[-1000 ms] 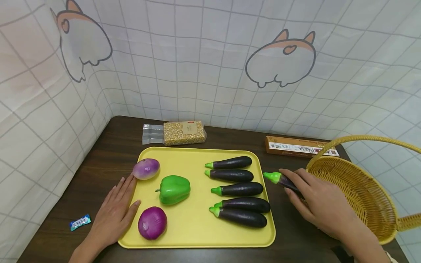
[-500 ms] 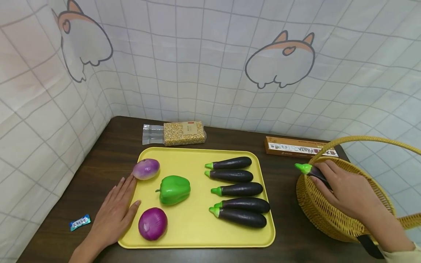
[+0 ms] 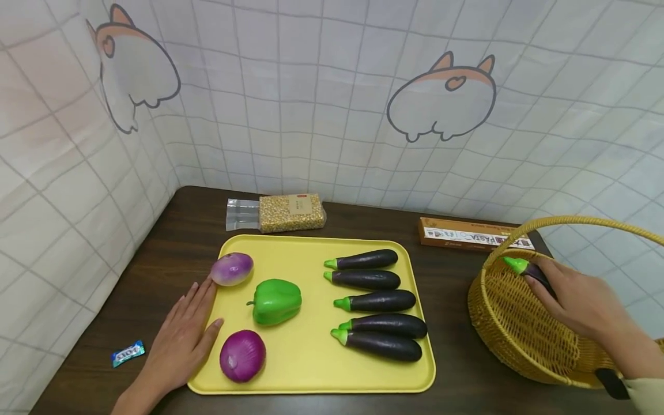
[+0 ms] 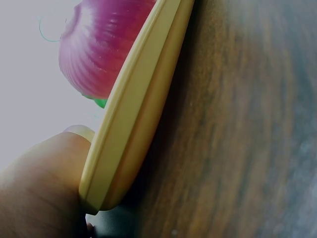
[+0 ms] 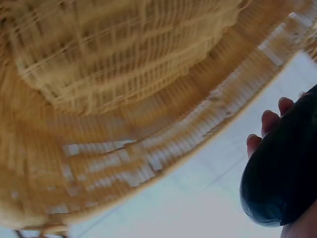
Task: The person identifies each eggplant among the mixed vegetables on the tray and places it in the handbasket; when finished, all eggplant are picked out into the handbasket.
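Observation:
My right hand [image 3: 583, 302] grips an eggplant [image 3: 539, 278] with a bright green stem end, over the wicker basket [image 3: 479, 311]. In the right wrist view the dark eggplant [image 5: 282, 168] fills the right side, with fingertips behind it. My left hand [image 3: 181, 334] rests with straight fingers along the left edge of the yellow tray [image 3: 311, 369], its fingertips by a pale purple vegetable [image 3: 232, 269]. A green bell pepper [image 3: 276, 301] and a purple onion [image 3: 242, 355] lie on the tray's left half. Several eggplants [image 3: 381, 300] lie in a column on its right.
Behind the tray lies a clear bag of yellow kernels [image 3: 290, 212]. A pasta box [image 3: 474, 233] lies at the back right, near the basket's arched handle [image 3: 586, 220]. On the dark table's left side is a small blue wrapped candy [image 3: 128, 353]. Gridded white cloth encloses the back and sides.
My right hand has carried the eggplant rightward, from beside the tray to over the basket. The left hand and the things on the tray have stayed in place.

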{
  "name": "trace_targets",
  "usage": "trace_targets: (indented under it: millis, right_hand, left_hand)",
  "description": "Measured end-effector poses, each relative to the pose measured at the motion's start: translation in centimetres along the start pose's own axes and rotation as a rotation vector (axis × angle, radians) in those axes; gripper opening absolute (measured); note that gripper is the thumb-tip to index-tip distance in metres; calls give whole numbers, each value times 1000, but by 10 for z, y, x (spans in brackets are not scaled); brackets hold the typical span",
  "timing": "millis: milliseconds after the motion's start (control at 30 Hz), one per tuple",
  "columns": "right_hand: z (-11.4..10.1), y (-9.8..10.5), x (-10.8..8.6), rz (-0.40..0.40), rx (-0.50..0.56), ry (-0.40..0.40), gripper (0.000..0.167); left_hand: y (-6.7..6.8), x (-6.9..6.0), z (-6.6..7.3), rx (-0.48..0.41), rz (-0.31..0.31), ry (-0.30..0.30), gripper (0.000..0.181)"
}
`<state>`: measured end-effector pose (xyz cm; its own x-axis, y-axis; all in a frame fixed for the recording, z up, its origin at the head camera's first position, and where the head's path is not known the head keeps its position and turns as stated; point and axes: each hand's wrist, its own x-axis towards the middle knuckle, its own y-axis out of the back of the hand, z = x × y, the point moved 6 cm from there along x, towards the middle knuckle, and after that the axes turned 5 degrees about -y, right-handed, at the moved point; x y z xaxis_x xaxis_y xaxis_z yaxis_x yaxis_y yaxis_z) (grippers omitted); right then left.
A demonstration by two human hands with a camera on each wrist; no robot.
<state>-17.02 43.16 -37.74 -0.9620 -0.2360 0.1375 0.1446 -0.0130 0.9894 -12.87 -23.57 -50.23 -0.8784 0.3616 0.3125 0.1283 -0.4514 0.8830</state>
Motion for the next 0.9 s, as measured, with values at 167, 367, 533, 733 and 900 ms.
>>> trace_targets:
  millis: [167, 367, 533, 733, 900]
  right_hand:
    - [23, -14, 3, -62, -8, -31, 45]
    - [31, -34, 17, -146, -24, 19, 25]
    - [33, -51, 20, -144, -31, 67, 19]
    - [41, -59, 18, -133, -58, 88, 28]
    - [49, -67, 17, -166, -91, 66, 47]
  left_hand:
    - [1, 2, -1, 2, 3, -5, 73]
    - [-2, 1, -2, -6, -12, 13, 74]
    - [-4, 0, -1, -3, -21, 21, 74]
    - [-2, 0, -1, 8, -10, 16, 74]
    - [-1, 0, -1, 9, 0, 14, 73]
